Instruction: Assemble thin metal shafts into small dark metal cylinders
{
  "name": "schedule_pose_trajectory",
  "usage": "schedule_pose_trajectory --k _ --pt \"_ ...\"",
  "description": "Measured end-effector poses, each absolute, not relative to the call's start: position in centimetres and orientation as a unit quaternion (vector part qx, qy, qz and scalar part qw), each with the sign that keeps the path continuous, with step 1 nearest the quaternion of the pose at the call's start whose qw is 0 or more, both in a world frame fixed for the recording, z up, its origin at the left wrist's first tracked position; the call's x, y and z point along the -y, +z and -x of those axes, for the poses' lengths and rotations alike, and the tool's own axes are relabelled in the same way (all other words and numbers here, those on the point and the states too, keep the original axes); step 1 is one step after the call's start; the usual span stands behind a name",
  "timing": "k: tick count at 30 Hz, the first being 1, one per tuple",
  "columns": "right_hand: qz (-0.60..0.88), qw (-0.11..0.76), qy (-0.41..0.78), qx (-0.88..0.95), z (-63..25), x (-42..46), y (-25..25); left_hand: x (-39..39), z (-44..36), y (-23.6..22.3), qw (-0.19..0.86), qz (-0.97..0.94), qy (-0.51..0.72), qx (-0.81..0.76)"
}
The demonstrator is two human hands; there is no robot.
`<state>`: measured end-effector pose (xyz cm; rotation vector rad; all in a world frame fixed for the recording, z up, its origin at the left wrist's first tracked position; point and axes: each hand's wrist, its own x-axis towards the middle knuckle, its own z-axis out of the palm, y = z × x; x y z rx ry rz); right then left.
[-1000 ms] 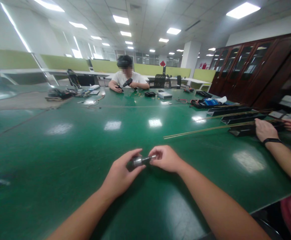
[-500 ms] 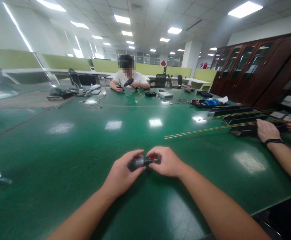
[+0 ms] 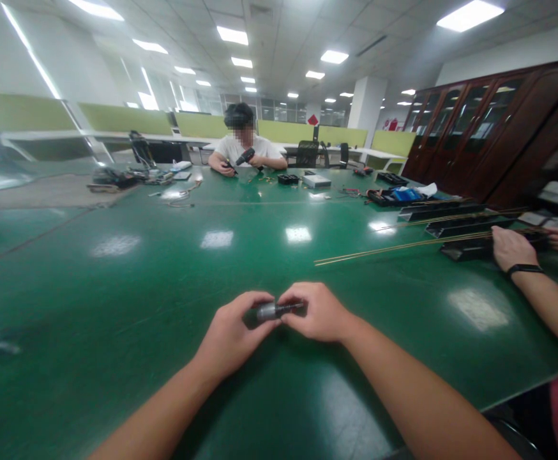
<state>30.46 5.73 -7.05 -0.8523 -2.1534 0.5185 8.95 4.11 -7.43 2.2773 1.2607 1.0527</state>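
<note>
A small dark metal cylinder [image 3: 267,312] with a thin shaft sticking out to the right is held just above the green table [image 3: 164,268]. My left hand [image 3: 231,332] is closed round the cylinder's thick body. My right hand [image 3: 318,311] pinches the shaft end with its fingertips. The two hands almost touch each other, near the table's front middle.
A co-worker's hand with a black wristband [image 3: 511,250] rests at the right on black trays [image 3: 465,227] beside long brass rods [image 3: 403,246]. Another person [image 3: 245,150] sits at the far side holding a dark tool. Small tools and boxes [image 3: 315,182] lie along the far edge.
My right hand has slid closer to the left one along the shaft, and both hands have dropped slightly toward the table. The co-worker's hand has stayed on the trays.
</note>
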Motion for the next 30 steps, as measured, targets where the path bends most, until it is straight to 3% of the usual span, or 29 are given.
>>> schedule_pose_trajectory --k 30 --pt "0.367 0.337 0.210 0.841 -30.50 -6.02 -7.43 -4.37 -8.84 -7.49 0.164 -0.813 0.365 -0.423"
